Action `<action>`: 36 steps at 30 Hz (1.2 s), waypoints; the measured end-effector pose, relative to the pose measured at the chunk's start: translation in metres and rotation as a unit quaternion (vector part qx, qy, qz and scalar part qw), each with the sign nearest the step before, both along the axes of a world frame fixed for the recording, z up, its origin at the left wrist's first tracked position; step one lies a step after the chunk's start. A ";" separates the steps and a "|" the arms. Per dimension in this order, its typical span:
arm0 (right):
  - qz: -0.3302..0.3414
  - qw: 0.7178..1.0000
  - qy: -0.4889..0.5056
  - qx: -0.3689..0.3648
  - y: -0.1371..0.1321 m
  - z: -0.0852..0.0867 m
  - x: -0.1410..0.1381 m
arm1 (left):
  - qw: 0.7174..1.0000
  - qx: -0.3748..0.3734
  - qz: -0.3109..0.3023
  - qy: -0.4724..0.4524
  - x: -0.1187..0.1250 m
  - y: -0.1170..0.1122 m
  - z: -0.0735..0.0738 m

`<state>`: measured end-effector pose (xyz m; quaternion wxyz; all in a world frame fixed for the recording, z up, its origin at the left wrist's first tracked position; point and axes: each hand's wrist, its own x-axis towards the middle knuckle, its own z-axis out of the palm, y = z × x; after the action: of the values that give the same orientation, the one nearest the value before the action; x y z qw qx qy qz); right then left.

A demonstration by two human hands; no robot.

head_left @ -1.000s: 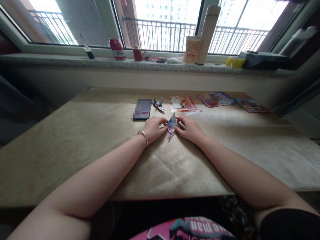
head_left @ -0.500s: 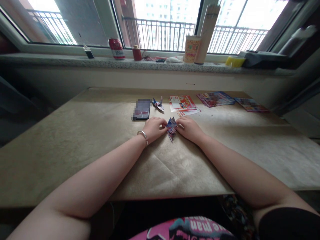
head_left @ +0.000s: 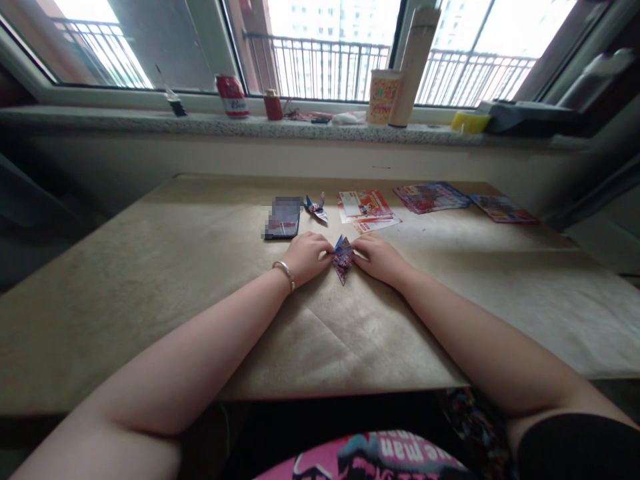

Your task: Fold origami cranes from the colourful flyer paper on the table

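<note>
A small diamond-shaped piece of folded printed paper (head_left: 343, 260), blue above and reddish below, lies on the table in front of me. My left hand (head_left: 310, 256) pinches its left corner between thumb and fingers; a silver bangle circles that wrist. At the right corner, my right hand (head_left: 379, 257) pinches the same paper with thumb and forefinger. Just beyond my left hand sits a finished-looking folded paper crane (head_left: 317, 209) with pointed ends, and beside it a dark phone (head_left: 284, 219) lies flat.
Red and white printed sheets (head_left: 367, 207) lie past my right hand. Further right are a stack of colourful leaflets (head_left: 430, 198) and another leaflet pile (head_left: 503, 209). On the stone windowsill (head_left: 200, 123) stand a red can (head_left: 233, 97), a paper cup (head_left: 383, 98) and a tall bottle (head_left: 414, 70).
The paper's upper tips have drawn closer together, so its top looks narrower. Both hands keep their hold at its sides and have barely moved.
</note>
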<state>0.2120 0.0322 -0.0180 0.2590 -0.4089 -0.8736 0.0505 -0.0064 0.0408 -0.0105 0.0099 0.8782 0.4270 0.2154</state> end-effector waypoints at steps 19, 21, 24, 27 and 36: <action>0.020 0.999 -0.007 0.042 0.001 0.004 0.008 | 0.999 -0.004 -0.047 0.018 -0.001 0.004 0.001; 0.031 0.999 -0.024 0.031 -0.002 0.006 0.010 | 0.997 0.000 -0.065 0.028 -0.003 0.004 0.003; 0.041 0.998 -0.031 0.023 -0.005 0.009 0.012 | 0.995 0.012 -0.089 0.043 -0.006 0.003 0.005; 0.048 0.998 -0.037 0.020 -0.007 0.010 0.013 | 0.991 0.029 -0.116 0.061 -0.008 0.001 0.008; -0.025 0.997 -0.070 -0.007 -0.021 0.019 0.002 | 0.981 0.049 -0.146 0.118 -0.009 -0.004 0.016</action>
<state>0.2138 0.0108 0.0009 0.1950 -0.4350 -0.8788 0.0213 -0.0152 0.0367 0.0060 -0.0528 0.9496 0.2816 0.1270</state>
